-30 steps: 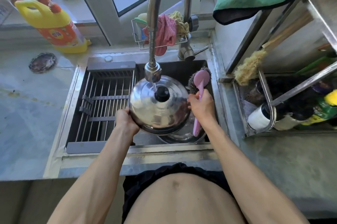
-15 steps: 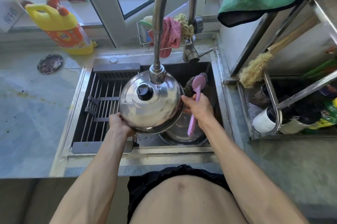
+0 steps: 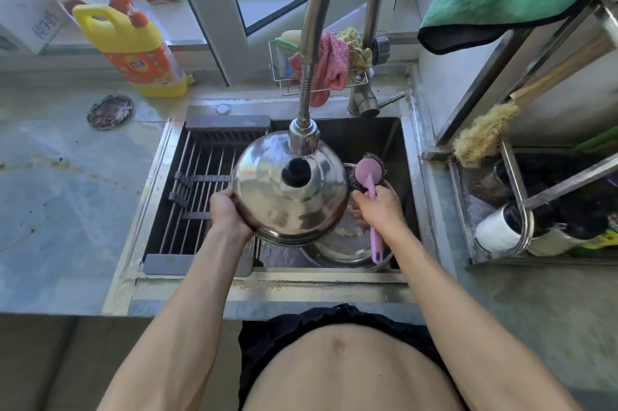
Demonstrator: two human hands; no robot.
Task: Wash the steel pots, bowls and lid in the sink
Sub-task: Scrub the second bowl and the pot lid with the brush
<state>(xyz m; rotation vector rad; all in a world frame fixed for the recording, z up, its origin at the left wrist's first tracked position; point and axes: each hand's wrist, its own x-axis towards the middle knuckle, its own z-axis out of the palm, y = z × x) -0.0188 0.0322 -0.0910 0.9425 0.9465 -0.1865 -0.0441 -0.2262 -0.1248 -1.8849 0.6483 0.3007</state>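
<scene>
A domed steel lid with a black knob is held tilted over the sink, right under the tap's spray head. My left hand grips the lid's left rim. My right hand is closed on a pink-handled brush with a steel-wool head, just right of the lid. A steel pot sits low in the sink beneath both, mostly hidden by the lid and my right hand.
A dark slatted drying rack covers the sink's left half. A yellow detergent bottle and a round sink strainer stand on the left counter. A wire caddy with cloths hangs behind the tap. A rack with bottles stands at right.
The lid has shifted left and up under the spray head, its knob turning. My right hand with the brush has stayed beside its right rim.
</scene>
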